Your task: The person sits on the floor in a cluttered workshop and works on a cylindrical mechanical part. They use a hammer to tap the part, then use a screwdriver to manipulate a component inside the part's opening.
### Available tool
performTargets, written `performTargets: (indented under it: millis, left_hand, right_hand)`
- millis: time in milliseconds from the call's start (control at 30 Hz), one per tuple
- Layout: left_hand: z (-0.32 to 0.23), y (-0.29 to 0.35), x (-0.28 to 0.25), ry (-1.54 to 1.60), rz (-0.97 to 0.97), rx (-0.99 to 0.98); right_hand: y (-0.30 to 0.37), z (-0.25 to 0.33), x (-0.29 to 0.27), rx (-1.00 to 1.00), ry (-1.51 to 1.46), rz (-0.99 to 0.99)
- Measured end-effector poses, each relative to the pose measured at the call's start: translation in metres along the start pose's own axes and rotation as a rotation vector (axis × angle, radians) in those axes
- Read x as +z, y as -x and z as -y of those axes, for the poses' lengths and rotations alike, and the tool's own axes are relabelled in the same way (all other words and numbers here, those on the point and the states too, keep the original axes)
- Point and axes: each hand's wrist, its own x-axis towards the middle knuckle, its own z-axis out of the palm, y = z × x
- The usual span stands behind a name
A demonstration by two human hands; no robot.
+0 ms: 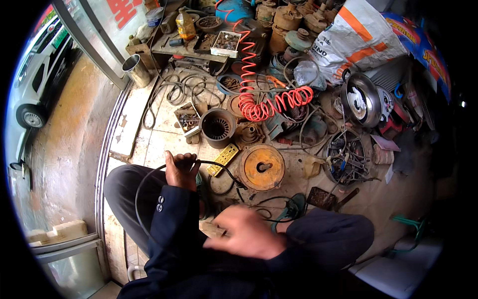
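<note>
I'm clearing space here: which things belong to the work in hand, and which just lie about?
Likely in use: black cable, in the left hand; perhaps the orange housing near it.
Probably lying about: coiled red hose; metal pan; striped sack.

This looks like a fix-it workshop: an orange motor part (262, 172), tools (343, 162) and a curly red hose (259, 114) crowd the floor (383, 207); metal bits (226, 41) fill a box (224, 52) at the low table's (196, 54) front edge.

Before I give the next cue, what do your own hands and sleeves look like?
The left hand and right hand are bare, without gloves. The left sleeve is dark navy, with shiny round buttons; the right sleeve is similarly dark. The right hand is blurred.
</note>
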Motion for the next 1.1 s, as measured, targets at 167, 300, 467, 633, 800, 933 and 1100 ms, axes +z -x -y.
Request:
performTargets:
  millis: [167, 300, 467, 633, 800, 933, 1100]
  left_hand:
    - [0.043, -0.019, -0.005, 0.022, -0.135, -0.104]
    - [0.089, -0.038, -0.032, -0.222, -0.291, -0.253]
    - [0.115, -0.047, -0.051, -0.359, -0.31, -0.432]
    - [0.151, -0.044, -0.052, -0.55, -0.24, -0.524]
    - [0.216, -0.04, -0.03, -0.679, -0.139, -0.412]
    - [0.265, -0.043, -0.006, -0.715, -0.059, -0.26]
    - [0.276, -0.05, 0.009, -0.916, -0.042, -0.142]
  right_hand:
    - [-0.001, -0.083, -0.06, 0.456, 0.422, -0.724]
    - [-0.033, -0.133, -0.033, 0.551, 0.406, -0.686]
    - [-0.048, -0.164, -0.029, 0.556, 0.265, -0.668]
    - [-0.022, -0.206, -0.066, 0.615, 0.03, -0.797]
    - [0.038, -0.284, -0.097, 0.515, -0.506, -1.052]
    - [0.078, -0.308, -0.107, 0.596, -0.692, -1.126]
    - [0.099, -0.333, -0.104, 0.75, -0.756, -1.243]
